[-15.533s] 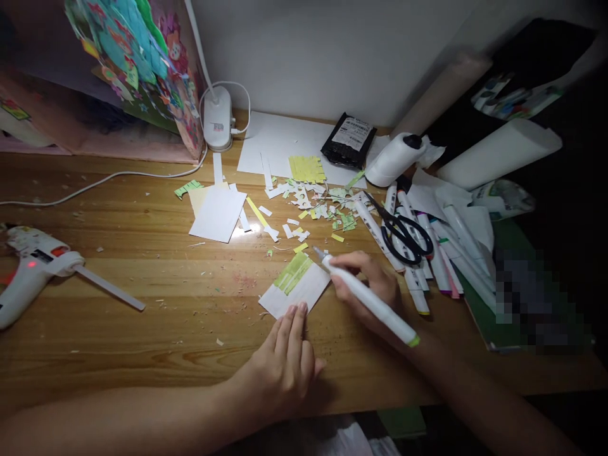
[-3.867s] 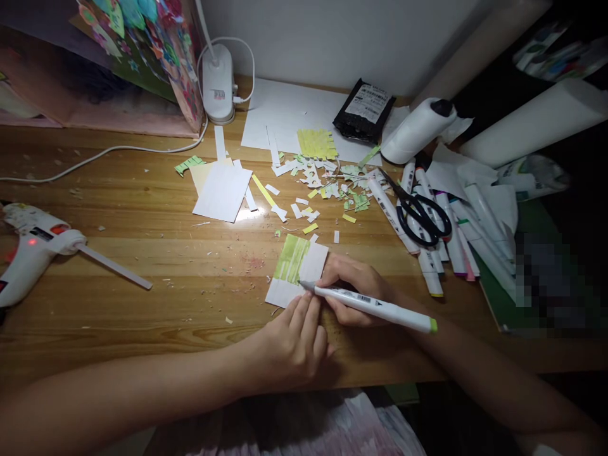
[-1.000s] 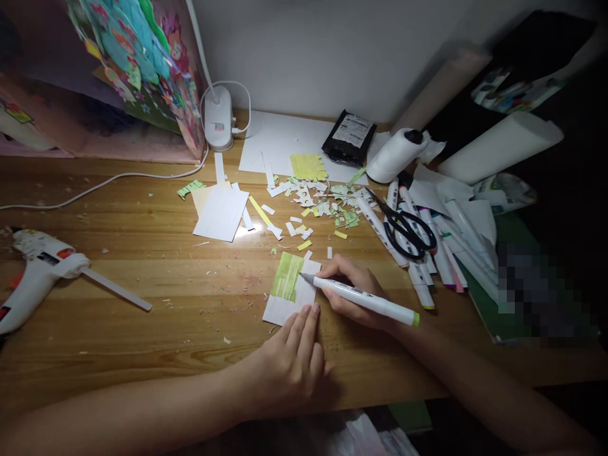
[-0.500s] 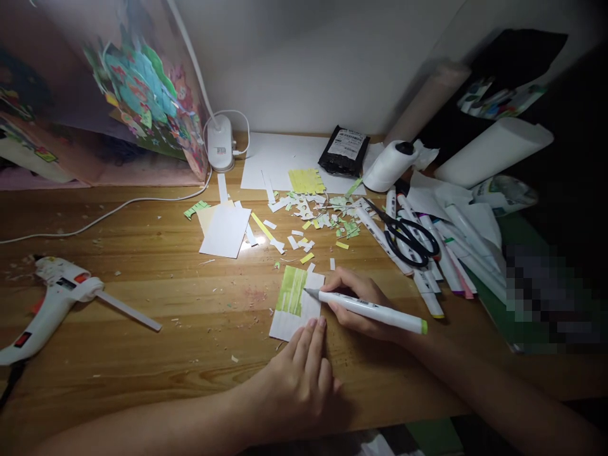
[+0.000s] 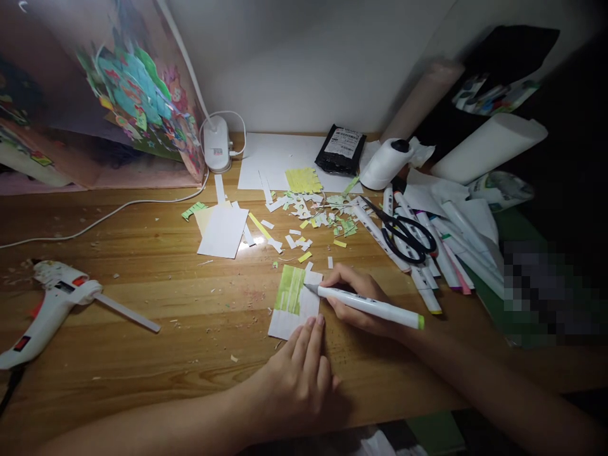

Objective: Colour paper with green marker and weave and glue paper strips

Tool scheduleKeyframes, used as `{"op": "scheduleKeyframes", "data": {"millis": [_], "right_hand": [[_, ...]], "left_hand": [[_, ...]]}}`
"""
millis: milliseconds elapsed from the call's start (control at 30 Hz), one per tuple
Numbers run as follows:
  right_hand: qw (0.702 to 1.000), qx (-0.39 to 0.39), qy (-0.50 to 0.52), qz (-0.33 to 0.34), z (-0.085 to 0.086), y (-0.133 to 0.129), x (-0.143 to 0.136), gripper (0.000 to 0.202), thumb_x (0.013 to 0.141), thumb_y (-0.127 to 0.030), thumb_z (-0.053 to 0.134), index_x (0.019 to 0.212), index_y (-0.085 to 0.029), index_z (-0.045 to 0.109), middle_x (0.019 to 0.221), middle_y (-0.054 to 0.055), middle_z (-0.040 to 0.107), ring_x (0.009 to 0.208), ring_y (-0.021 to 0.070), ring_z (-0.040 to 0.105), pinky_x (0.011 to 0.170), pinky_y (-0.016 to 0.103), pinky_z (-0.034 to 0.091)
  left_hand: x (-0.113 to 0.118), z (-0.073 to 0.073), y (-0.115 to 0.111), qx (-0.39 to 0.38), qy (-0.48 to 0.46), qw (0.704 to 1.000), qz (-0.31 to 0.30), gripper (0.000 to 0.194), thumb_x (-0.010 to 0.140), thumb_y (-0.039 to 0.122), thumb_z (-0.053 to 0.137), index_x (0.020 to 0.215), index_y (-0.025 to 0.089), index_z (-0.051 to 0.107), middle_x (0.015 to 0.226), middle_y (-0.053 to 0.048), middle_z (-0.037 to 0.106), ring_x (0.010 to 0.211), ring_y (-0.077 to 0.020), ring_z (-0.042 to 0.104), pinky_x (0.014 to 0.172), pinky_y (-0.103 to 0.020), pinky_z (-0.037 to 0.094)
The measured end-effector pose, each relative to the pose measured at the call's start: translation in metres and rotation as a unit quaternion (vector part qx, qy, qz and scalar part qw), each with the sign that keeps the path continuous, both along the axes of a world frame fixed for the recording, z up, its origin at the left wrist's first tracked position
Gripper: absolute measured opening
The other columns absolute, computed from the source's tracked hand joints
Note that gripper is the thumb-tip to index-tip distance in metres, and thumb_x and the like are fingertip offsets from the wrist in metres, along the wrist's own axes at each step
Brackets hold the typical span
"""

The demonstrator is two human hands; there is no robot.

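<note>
A small white paper piece (image 5: 284,324) lies flat at the middle of the table, with green marker strokes (image 5: 291,291) over its upper left part. My left hand (image 5: 299,373) rests with extended fingertips on the paper's lower right edge. Wrapped round a white marker (image 5: 375,306) with a green end, my right hand (image 5: 358,297) is just right of the paper. The marker's grey tip touches or hovers at the right edge of the green area; which one is hard to tell.
Paper scraps (image 5: 327,212) lie behind the hands. Black scissors (image 5: 406,234) rest on several markers (image 5: 444,256) at the right. A glue gun (image 5: 52,304) lies at the left, white sheets (image 5: 225,231) behind it. A thread spool (image 5: 386,163) stands near the wall.
The whole view has shifted slightly. Both hands keep nearly the same places on the paper, and the marker tip is still at the green area's right edge.
</note>
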State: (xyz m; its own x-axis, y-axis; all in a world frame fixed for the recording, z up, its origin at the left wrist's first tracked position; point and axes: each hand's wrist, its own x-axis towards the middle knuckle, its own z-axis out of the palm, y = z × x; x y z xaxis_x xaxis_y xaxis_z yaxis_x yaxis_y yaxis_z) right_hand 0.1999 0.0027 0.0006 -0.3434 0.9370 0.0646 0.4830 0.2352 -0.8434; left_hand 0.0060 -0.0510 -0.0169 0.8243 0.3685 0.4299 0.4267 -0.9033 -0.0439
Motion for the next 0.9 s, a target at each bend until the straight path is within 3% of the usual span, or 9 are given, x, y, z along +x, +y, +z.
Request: {"op": "scheduleKeyframes", "data": {"millis": [233, 400, 533, 667, 800, 900], "right_hand": [[0.994, 0.088, -0.004, 0.058, -0.006, 0.001, 0.0, 0.012, 0.067, -0.016, 0.055, 0.078, -0.02, 0.053, 0.066, -0.001, 0.053, 0.06, 0.0135, 0.049, 0.054, 0.024, 0.037], [0.996, 0.077, -0.015, 0.037, -0.007, 0.001, 0.0, 0.013, 0.07, -0.017, 0.055, 0.082, -0.02, 0.052, 0.069, -0.001, 0.054, 0.06, 0.0129, 0.05, 0.054, 0.023, 0.038], [0.994, 0.088, -0.006, 0.071, -0.007, 0.001, 0.001, 0.013, 0.068, -0.018, 0.055, 0.081, -0.02, 0.053, 0.069, 0.0, 0.054, 0.062, 0.0142, 0.05, 0.056, 0.025, 0.039], [0.996, 0.08, -0.014, 0.046, -0.009, 0.001, 0.001, 0.014, 0.07, -0.017, 0.055, 0.084, -0.02, 0.052, 0.071, 0.0, 0.054, 0.062, 0.0139, 0.05, 0.057, 0.025, 0.04], [0.987, 0.11, -0.002, 0.118, -0.012, 0.0, 0.001, 0.02, 0.066, -0.013, 0.056, 0.084, -0.021, 0.052, 0.07, 0.001, 0.053, 0.063, 0.0151, 0.049, 0.058, 0.026, 0.04], [0.989, 0.117, -0.006, 0.093, -0.01, 0.0, 0.0, 0.021, 0.067, -0.012, 0.055, 0.085, -0.022, 0.051, 0.071, 0.001, 0.053, 0.064, 0.0164, 0.05, 0.057, 0.028, 0.041]], "left_hand": [[-0.002, -0.001, -0.001, -0.004, 0.0, 1.0, 0.0, 0.03, 0.088, 0.034, 0.049, 0.08, 0.006, 0.056, 0.113, -0.028, 0.06, 0.11, -0.033, 0.057, 0.094, -0.039, 0.044], [-0.002, -0.001, -0.001, -0.002, 0.003, 1.0, -0.002, 0.03, 0.088, 0.034, 0.05, 0.081, 0.006, 0.056, 0.114, -0.029, 0.059, 0.111, -0.0333, 0.057, 0.096, -0.04, 0.043], [-0.002, -0.001, 0.0, 0.001, 0.0, 1.0, 0.001, 0.029, 0.088, 0.035, 0.05, 0.082, 0.006, 0.056, 0.112, -0.027, 0.061, 0.11, -0.0322, 0.057, 0.096, -0.04, 0.042], [-0.002, 0.0, 0.0, 0.0, -0.001, 1.0, -0.001, 0.029, 0.088, 0.034, 0.049, 0.08, 0.007, 0.055, 0.112, -0.028, 0.06, 0.11, -0.0324, 0.057, 0.096, -0.04, 0.042], [-0.001, 0.0, 0.0, -0.005, -0.005, 1.0, -0.001, 0.028, 0.088, 0.032, 0.048, 0.081, 0.006, 0.056, 0.109, -0.027, 0.062, 0.109, -0.0325, 0.058, 0.094, -0.039, 0.044], [-0.001, 0.0, 0.0, -0.003, -0.005, 1.0, 0.0, 0.028, 0.088, 0.032, 0.049, 0.08, 0.007, 0.056, 0.11, -0.027, 0.062, 0.11, -0.0322, 0.057, 0.095, -0.039, 0.043]]}}
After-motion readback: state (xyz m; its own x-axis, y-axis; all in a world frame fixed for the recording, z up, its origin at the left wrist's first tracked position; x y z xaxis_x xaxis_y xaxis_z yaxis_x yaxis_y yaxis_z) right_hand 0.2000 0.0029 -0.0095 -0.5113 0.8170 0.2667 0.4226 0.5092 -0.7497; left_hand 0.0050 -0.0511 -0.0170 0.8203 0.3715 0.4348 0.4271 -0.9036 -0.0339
